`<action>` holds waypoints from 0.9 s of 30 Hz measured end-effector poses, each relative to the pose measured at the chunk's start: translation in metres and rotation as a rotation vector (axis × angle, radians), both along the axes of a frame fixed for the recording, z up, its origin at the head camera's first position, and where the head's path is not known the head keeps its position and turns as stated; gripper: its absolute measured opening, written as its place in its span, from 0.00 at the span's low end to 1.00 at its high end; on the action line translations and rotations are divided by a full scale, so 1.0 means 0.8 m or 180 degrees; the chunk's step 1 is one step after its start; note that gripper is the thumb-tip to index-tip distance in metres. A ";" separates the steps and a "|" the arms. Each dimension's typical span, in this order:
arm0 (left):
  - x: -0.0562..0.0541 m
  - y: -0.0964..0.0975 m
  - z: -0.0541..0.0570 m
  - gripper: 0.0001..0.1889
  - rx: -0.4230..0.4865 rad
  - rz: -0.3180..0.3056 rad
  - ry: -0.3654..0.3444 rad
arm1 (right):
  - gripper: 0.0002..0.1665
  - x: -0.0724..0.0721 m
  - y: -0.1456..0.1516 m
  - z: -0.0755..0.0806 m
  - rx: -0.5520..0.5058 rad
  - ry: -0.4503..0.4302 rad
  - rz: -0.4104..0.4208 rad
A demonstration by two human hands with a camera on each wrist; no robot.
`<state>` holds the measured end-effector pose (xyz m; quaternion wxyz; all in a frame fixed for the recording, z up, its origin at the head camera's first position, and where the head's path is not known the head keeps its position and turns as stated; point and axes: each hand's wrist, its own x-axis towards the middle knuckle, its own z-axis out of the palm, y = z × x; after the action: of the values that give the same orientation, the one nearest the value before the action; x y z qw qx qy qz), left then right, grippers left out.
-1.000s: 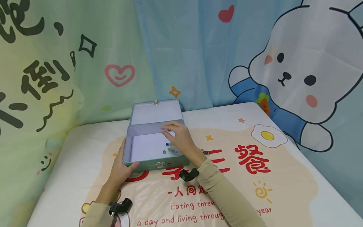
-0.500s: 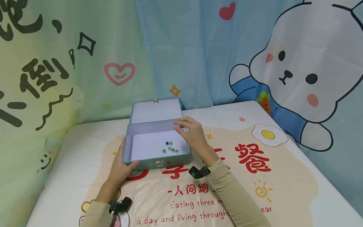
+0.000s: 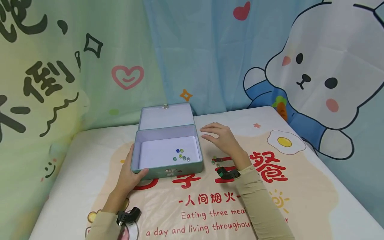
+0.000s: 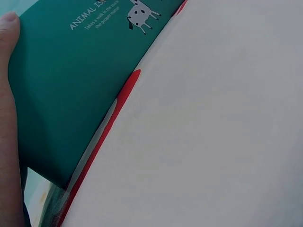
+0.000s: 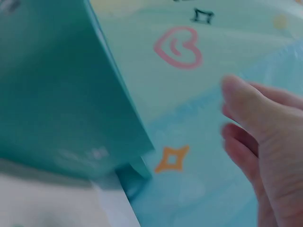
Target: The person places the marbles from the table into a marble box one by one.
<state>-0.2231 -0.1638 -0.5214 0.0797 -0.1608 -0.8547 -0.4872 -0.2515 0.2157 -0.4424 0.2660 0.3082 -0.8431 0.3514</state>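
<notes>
A green tin box [image 3: 187, 166] with a pale lining stands on the table, its lid [image 3: 166, 117] raised at the back. Several small glass marbles [image 3: 180, 156], blue, green and clear, lie inside toward the right. My left hand [image 3: 127, 173] holds the box's front left corner, fingers along the side and thumb at the front. In the left wrist view, only part of the hand shows beside the green wall with its printed cow. My right hand [image 3: 220, 138] hovers just right of the box, fingers loosely bent, with nothing visible between them.
More marbles [image 3: 214, 160] lie on the printed tablecloth [image 3: 210, 223] right of the box, partly under my right wrist. A patterned curtain [image 3: 204, 66] hangs right behind the table and the raised lid.
My right hand has moved right, from above the inside of the box to beyond its right wall, uncovering the marbles inside. The left hand and the box have stayed put.
</notes>
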 end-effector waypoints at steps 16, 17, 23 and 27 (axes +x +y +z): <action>-0.001 -0.001 0.000 0.57 -0.0023 0.0027 -0.0016 | 0.17 -0.001 0.038 0.021 -0.0159 -0.0123 0.0226; -0.001 -0.001 0.000 0.57 -0.0016 0.0023 -0.0011 | 0.18 -0.002 0.039 0.022 -0.0174 -0.0106 0.0208; -0.003 -0.002 -0.002 0.57 0.0014 0.0005 0.0002 | 0.18 0.006 0.050 0.019 -0.0167 -0.0168 -0.0175; -0.003 -0.003 -0.002 0.57 -0.0019 0.0019 -0.0004 | 0.19 0.021 0.058 0.009 -0.0043 -0.0328 -0.0388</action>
<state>-0.2254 -0.1662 -0.5230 0.0801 -0.1582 -0.8567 -0.4844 -0.2350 0.2618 -0.4351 0.2452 0.2360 -0.8704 0.3557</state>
